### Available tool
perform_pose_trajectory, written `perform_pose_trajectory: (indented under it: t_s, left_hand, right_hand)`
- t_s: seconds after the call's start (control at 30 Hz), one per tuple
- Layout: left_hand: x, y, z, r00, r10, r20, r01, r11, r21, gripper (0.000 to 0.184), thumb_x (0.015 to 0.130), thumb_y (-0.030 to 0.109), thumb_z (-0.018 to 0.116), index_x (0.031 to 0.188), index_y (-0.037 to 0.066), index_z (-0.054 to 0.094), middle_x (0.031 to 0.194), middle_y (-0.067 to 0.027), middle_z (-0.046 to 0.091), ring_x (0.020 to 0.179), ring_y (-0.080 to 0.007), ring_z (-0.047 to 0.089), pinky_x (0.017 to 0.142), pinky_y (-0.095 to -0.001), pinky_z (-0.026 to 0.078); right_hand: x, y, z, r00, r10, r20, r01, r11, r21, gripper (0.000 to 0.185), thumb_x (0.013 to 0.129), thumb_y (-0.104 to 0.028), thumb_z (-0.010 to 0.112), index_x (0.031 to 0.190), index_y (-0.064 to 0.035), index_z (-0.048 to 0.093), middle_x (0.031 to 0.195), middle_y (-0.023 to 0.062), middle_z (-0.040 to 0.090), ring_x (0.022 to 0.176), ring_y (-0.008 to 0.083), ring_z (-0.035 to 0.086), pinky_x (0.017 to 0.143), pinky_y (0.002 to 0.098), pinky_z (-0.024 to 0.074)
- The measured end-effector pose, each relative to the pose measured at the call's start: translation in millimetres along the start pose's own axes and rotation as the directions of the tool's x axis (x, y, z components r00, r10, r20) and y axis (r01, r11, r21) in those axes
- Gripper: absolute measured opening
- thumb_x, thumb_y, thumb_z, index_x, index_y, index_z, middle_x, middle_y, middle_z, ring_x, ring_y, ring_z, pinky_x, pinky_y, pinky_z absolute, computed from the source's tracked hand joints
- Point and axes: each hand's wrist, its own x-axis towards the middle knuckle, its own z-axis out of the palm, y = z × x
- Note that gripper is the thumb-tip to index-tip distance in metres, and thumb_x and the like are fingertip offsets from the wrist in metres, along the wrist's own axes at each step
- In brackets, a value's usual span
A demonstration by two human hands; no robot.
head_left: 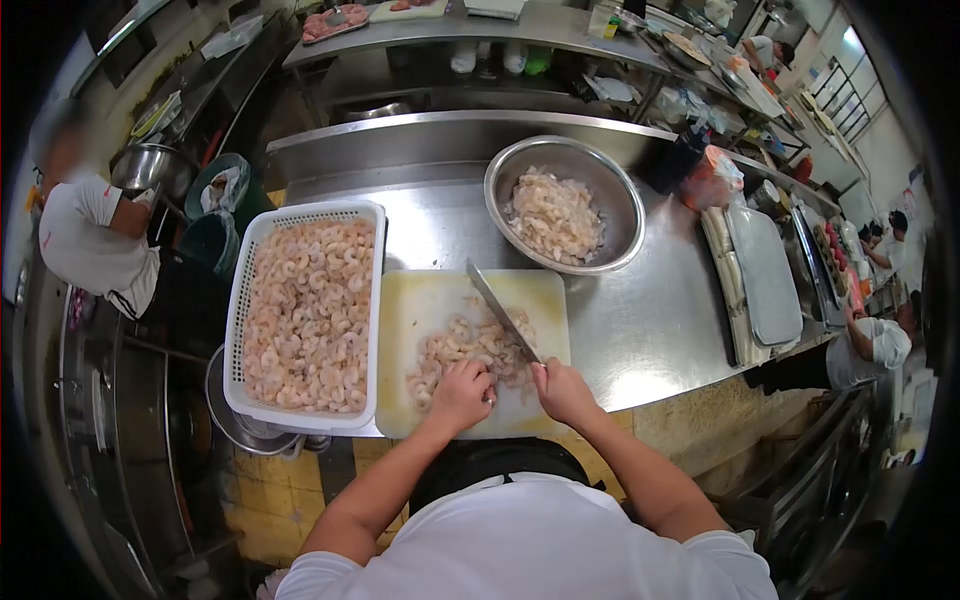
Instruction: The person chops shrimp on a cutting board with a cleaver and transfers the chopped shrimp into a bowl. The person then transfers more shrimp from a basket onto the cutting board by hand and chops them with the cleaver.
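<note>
1 knife (504, 313) is in the right hand (568, 394), 1 label (611, 26) illegible.

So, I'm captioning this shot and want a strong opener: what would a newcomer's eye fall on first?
Probably the white basket full of peeled shrimp, at the left of the steel table. Next, the knife in the person's right grip, angled over shrimp on the cutting board. Beyond the board, to the right, a steel bowl holds more.
</note>
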Motion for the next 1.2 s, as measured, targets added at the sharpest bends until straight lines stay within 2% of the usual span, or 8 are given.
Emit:
perform_pose_trajectory:
  t_s: [0.2, 0.3, 0.37, 0.4, 0.5, 0.7, 0.8, 1.2]
  left_hand:
    - [-0.7, -1.0, -4.8, 1.000, -0.003, -0.010, 0.002, 0.998, -0.060, 0.021, 0.070, 0.012, 0.080, 0.088, 0.010, 0.070, 0.099, -0.0068, 0.066, 0.097, -0.0311, 0.063, 0.090, -0.0449, 0.051]
    - [1.2, 4.7, -21.4, 0.986, -0.032, -0.165, 0.027, 0.999, -0.034, 0.025, 0.071, 0.017, 0.081, 0.093, 0.011, 0.071, 0.106, -0.0066, 0.067, 0.103, -0.0316, 0.063, 0.095, -0.0482, 0.049]
    - [-2.4, 4.9, -36.4, 0.967, -0.188, -0.172, 0.196, 0.980, 0.031, 0.035, 0.073, 0.022, 0.082, 0.104, 0.010, 0.072, 0.121, -0.0130, 0.066, 0.113, -0.0354, 0.061, 0.103, -0.0512, 0.045]
    - [-6.4, 3.7, -42.1, 0.948, -0.264, -0.177, 0.278, 0.959, 0.061, 0.040, 0.074, 0.025, 0.082, 0.109, 0.009, 0.073, 0.128, -0.0162, 0.065, 0.118, -0.0374, 0.059, 0.106, -0.0526, 0.043]
    - [-25.2, -9.8, -44.2, 0.929, -0.299, -0.216, 0.344, 0.915, 0.212, 0.062, 0.079, 0.033, 0.081, 0.132, 0.004, 0.066, 0.143, -0.0245, 0.055, 0.132, -0.0444, 0.051, 0.113, -0.0555, 0.040]
    - [-45.7, -16.2, -32.9, 0.924, -0.356, -0.141, 0.376, 0.913, 0.160, 0.084, 0.083, 0.038, 0.079, 0.152, 0.000, 0.049, 0.153, -0.0297, 0.046, 0.141, -0.0482, 0.045, 0.121, -0.0570, 0.035]
    - [-43.1, -17.5, -25.1, 0.900, -0.412, -0.143, 0.425, 0.902, 0.072, 0.089, 0.083, 0.036, 0.080, 0.154, -0.003, 0.044, 0.154, -0.0309, 0.044, 0.143, -0.0487, 0.043, 0.123, -0.0556, 0.034]
    - [-21.2, -24.1, -14.3, 0.925, -0.360, -0.124, 0.371, 0.924, 0.089, 0.091, 0.086, 0.038, 0.079, 0.156, -0.002, 0.039, 0.160, -0.0290, 0.040, 0.149, -0.0490, 0.036, 0.125, -0.0562, 0.031]
  right_hand:
    - [5.4, -30.4, -28.2, 1.000, 0.021, 0.004, -0.021, 0.998, 0.061, 0.047, 0.111, -0.035, 0.054, 0.092, 0.0071, 0.063, 0.080, 0.0361, 0.067, 0.079, 0.0588, 0.064, 0.070, 0.0640, 0.0503]
    - [-21.7, -36.3, -30.2, 0.996, 0.059, 0.065, -0.061, 0.998, 0.023, 0.047, 0.111, -0.035, 0.054, 0.094, 0.0073, 0.064, 0.082, 0.0365, 0.067, 0.080, 0.0587, 0.065, 0.071, 0.0639, 0.0509]
    - [-19.8, -20.0, 1.6, 0.994, 0.078, 0.076, -0.077, 0.997, -0.028, 0.046, 0.111, -0.035, 0.054, 0.095, 0.0073, 0.064, 0.083, 0.0367, 0.067, 0.080, 0.0586, 0.065, 0.071, 0.0637, 0.0509]
    - [-12.4, -6.9, 19.9, 0.999, -0.025, 0.023, 0.025, 1.000, 0.015, 0.047, 0.111, -0.036, 0.053, 0.096, 0.0070, 0.064, 0.082, 0.0373, 0.067, 0.079, 0.0587, 0.065, 0.071, 0.0641, 0.0505]
    - [14.4, -16.7, 25.3, 0.997, -0.064, -0.034, 0.064, 0.998, 0.020, 0.046, 0.110, -0.036, 0.054, 0.094, 0.0051, 0.066, 0.084, 0.0355, 0.069, 0.081, 0.0574, 0.067, 0.075, 0.0646, 0.0523]
    - [-9.8, -62.5, -29.9, 0.991, 0.063, 0.118, -0.071, 0.995, 0.067, 0.047, 0.110, -0.036, 0.054, 0.093, 0.0070, 0.065, 0.087, 0.0357, 0.069, 0.086, 0.0570, 0.066, 0.077, 0.0625, 0.0526]
    - [-9.0, -50.9, -2.0, 0.998, -0.041, 0.043, 0.041, 0.999, -0.001, 0.047, 0.110, -0.036, 0.054, 0.093, 0.0071, 0.065, 0.084, 0.0359, 0.068, 0.083, 0.0583, 0.066, 0.077, 0.0633, 0.0521]
    - [-22.0, -56.2, -23.3, 0.994, 0.063, 0.084, -0.065, 0.998, 0.021, 0.047, 0.110, -0.036, 0.053, 0.096, 0.0073, 0.066, 0.087, 0.0362, 0.069, 0.086, 0.0581, 0.066, 0.078, 0.0644, 0.0514]
